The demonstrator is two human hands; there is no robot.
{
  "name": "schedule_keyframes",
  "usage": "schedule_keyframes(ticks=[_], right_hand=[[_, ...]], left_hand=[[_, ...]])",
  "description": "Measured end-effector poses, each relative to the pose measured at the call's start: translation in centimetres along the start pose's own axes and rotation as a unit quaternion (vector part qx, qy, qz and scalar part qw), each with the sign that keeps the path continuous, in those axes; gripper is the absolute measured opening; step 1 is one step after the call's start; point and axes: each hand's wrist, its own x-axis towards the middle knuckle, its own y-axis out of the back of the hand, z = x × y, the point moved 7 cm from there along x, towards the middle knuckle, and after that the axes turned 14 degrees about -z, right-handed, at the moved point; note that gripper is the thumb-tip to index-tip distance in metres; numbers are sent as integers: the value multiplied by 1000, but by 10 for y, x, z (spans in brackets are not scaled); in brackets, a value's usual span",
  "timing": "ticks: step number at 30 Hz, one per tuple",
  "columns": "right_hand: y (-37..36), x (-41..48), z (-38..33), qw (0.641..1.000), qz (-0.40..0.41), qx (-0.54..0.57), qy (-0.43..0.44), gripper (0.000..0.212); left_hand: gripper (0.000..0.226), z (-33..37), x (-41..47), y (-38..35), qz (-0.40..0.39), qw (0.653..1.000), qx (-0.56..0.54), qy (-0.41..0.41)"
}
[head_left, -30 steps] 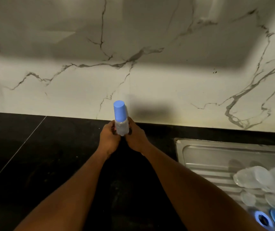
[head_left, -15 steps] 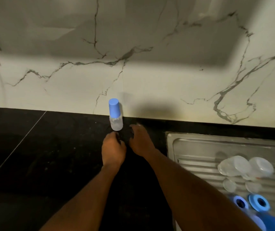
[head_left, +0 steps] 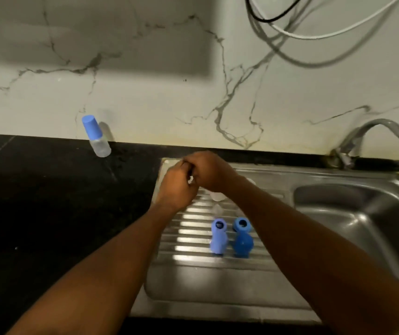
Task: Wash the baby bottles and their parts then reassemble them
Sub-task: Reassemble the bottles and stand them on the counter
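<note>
Left hand point(head_left: 177, 189) and right hand point(head_left: 211, 174) are clenching fingers point(head_left: 185, 166) on a small pale part point(head_left: 190, 181), which I can't identify. If wet, it's risking slipping and toppling the blue parts point(head_left: 218, 239) on the drainboard point(head_left: 193, 281).

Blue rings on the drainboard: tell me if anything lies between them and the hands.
Small clear parts lie on the drainboard just nearer than the left hand and right hand, on the way to the blue rings. They sit low, so reaching over them looks possible.
</note>
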Motion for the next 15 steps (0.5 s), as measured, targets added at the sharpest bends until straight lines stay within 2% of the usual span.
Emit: schedule_keyframes(ticks=[4, 7, 11, 15], right_hand=[[-19, -53, 32, 998, -46, -32, -20, 13], [-49, -80, 55, 995, -69, -49, -54, 23], [-75, -93, 75, 990, -83, -33, -106, 35], [-86, -88, 82, 983, -55, -70, -159, 23]], left_hand=[[6, 20, -14, -52, -81, 997, 6, 20], [14, 11, -26, -82, -119, 990, 29, 74], [17, -17, -40, -97, -136, 974, 5, 181], [6, -28, -48, -108, -144, 963, -23, 227]])
